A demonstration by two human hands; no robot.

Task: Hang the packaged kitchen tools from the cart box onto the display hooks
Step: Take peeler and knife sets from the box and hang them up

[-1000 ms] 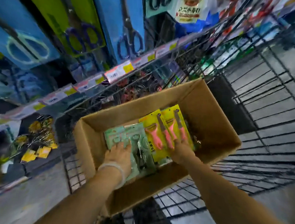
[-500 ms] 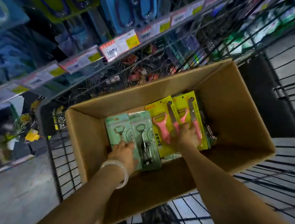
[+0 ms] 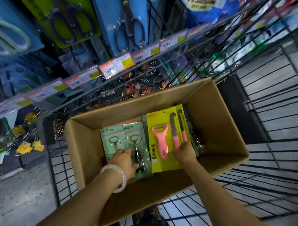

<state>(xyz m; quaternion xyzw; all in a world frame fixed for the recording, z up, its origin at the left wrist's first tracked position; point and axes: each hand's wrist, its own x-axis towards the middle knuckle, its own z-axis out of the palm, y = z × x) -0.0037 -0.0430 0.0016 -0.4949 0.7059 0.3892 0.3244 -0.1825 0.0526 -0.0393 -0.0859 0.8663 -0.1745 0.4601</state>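
Cardboard box (image 3: 220,129) open-topped in wire cart (image 3: 268,122). Green packs (image 3: 124,139) lie at box's 9 o'clock side, yellow packs (image 3: 160,142) beside them toward 3 o'clock. Left hand (image 3: 124,161) rests on green packs, fingers spread; grip unclear. Right hand (image 3: 185,154) lies flat, fingers straight, on yellow packs. Bare box floor at 3 o'clock end. Scissor packs (image 3: 128,20) hang at 12 o'clock.
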